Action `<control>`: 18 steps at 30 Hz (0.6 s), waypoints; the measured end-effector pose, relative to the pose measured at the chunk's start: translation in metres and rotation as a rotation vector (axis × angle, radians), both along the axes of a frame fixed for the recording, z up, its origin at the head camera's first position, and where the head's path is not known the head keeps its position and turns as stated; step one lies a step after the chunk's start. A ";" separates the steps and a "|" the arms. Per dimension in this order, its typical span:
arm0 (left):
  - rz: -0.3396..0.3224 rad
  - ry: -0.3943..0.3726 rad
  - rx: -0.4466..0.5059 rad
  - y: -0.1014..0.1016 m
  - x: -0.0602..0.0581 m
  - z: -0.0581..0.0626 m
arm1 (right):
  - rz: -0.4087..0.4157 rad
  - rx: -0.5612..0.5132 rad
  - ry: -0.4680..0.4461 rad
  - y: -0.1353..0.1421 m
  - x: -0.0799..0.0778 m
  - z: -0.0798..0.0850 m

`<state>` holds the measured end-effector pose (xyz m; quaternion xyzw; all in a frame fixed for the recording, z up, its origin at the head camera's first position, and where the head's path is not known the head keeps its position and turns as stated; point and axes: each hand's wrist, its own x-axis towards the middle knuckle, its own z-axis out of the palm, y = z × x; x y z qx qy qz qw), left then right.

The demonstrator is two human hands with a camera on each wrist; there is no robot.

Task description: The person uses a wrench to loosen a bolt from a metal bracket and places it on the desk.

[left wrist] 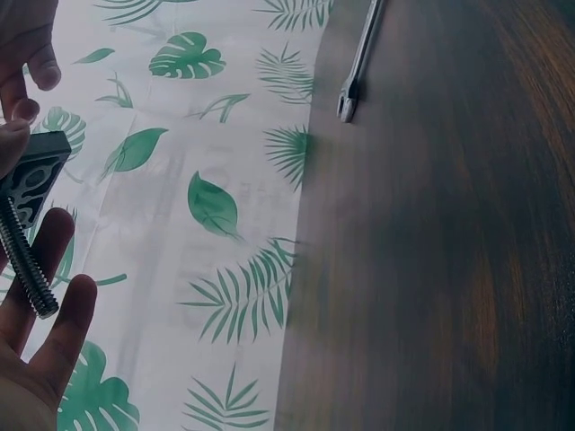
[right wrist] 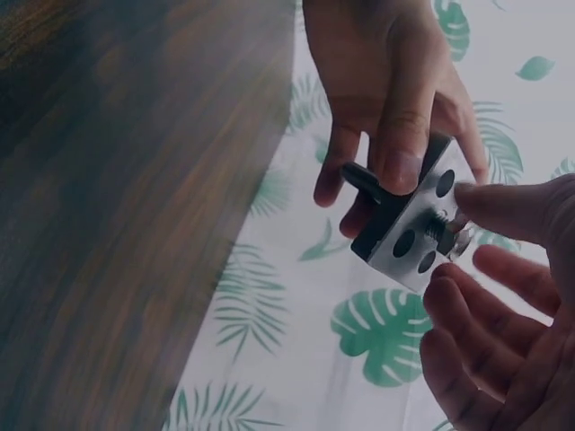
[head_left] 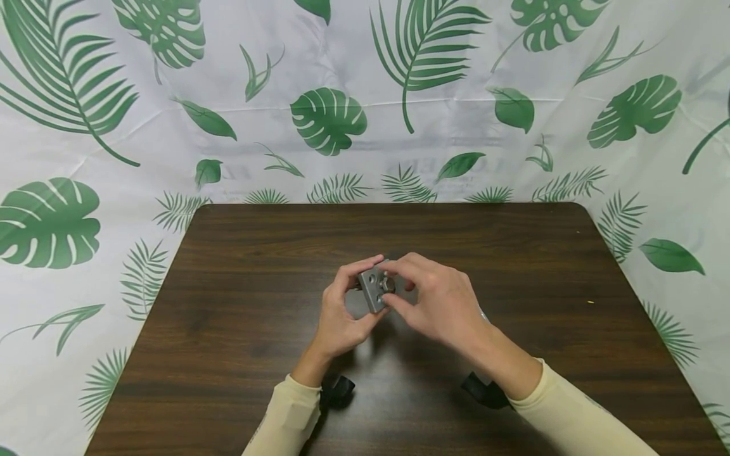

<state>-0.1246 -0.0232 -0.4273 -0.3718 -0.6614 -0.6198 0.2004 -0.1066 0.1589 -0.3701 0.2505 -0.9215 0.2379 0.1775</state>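
Observation:
A grey metal block (head_left: 372, 292) with several round holes is tilted above the table. My left hand (head_left: 341, 320) grips it by its edges, thumb below and fingers above. A hex bolt (head_left: 387, 284) sits in the block's holed face. My right hand (head_left: 441, 301) pinches around the bolt's head (right wrist: 458, 241) with thumb and finger. From the block's other side, the bolt's threaded shank (left wrist: 27, 260) sticks out past the left fingers in the left wrist view. The right wrist view shows the block's holed face (right wrist: 409, 260) turned toward the right hand.
A metal wrench (left wrist: 355, 85) lies on the dark wood table (head_left: 239, 354), seen in the left wrist view. A tiny yellowish scrap (head_left: 590, 302) is at the right. Behind hangs a white leaf-print cloth (head_left: 256, 145). Black wrist-worn devices (head_left: 339, 391) show below the hands.

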 end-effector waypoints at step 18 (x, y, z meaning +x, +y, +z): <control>0.004 -0.002 -0.006 0.001 0.000 0.001 | -0.075 0.013 -0.003 -0.004 -0.002 0.000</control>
